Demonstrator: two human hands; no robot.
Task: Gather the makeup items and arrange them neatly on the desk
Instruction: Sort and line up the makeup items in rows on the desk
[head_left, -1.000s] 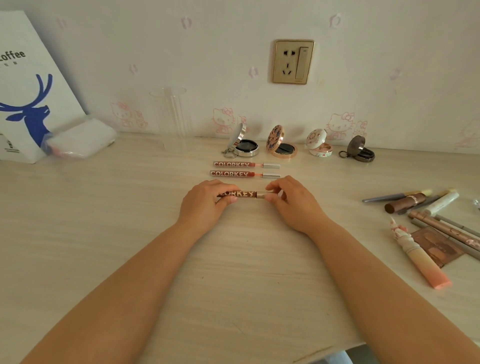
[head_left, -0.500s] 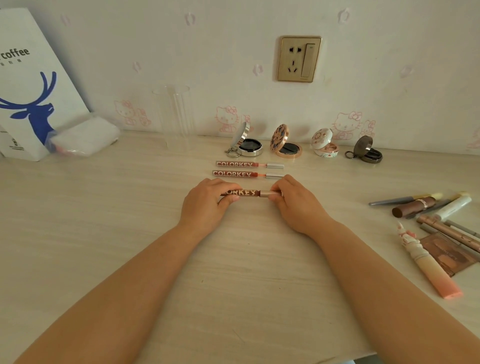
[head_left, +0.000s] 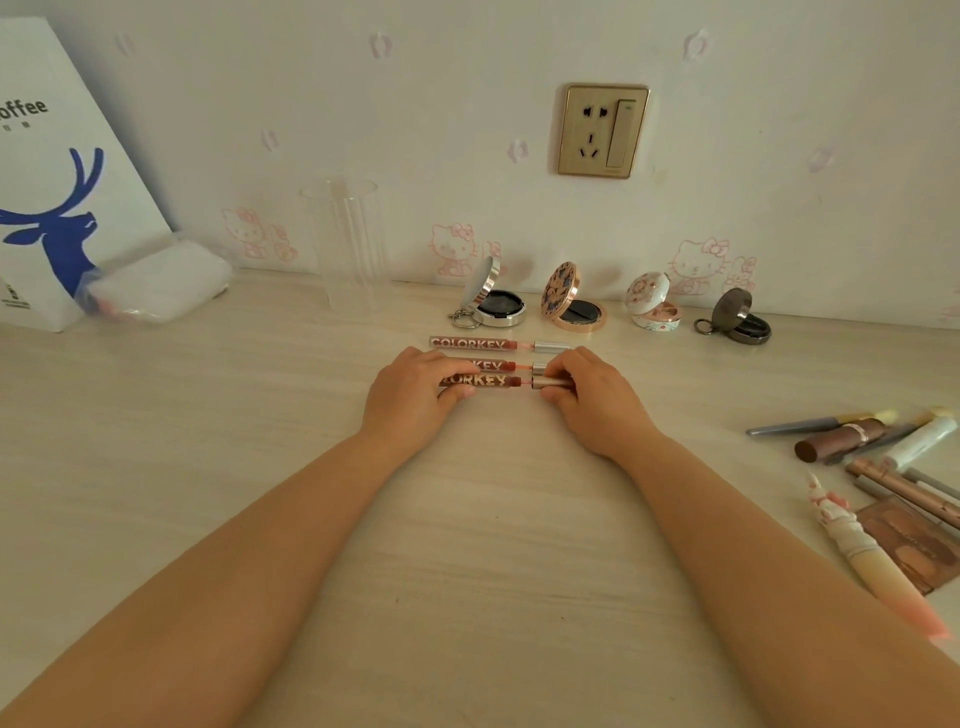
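Three slim COLORKEY lip gloss tubes lie in parallel rows at the desk's middle. My left hand (head_left: 415, 389) pinches the left end of the nearest tube (head_left: 485, 381), and my right hand (head_left: 592, 395) pinches its silver cap end. This tube sits tight against the middle tube (head_left: 498, 366); the far tube (head_left: 478, 343) lies free. Behind them, several open round compacts stand in a row: silver (head_left: 493, 306), floral gold (head_left: 571, 306), white (head_left: 652, 309), dark (head_left: 737, 322).
A loose heap of pencils, tubes and a brown palette (head_left: 914, 545) lies at the right, with a pink-tipped tube (head_left: 872, 561) in front. A clear acrylic holder (head_left: 345, 244) stands by the wall. A white paper bag (head_left: 52, 197) and a plastic pouch (head_left: 156, 283) sit far left.
Both hands have slid the nearest tube away from me, closing the gap until it rests against the middle tube.
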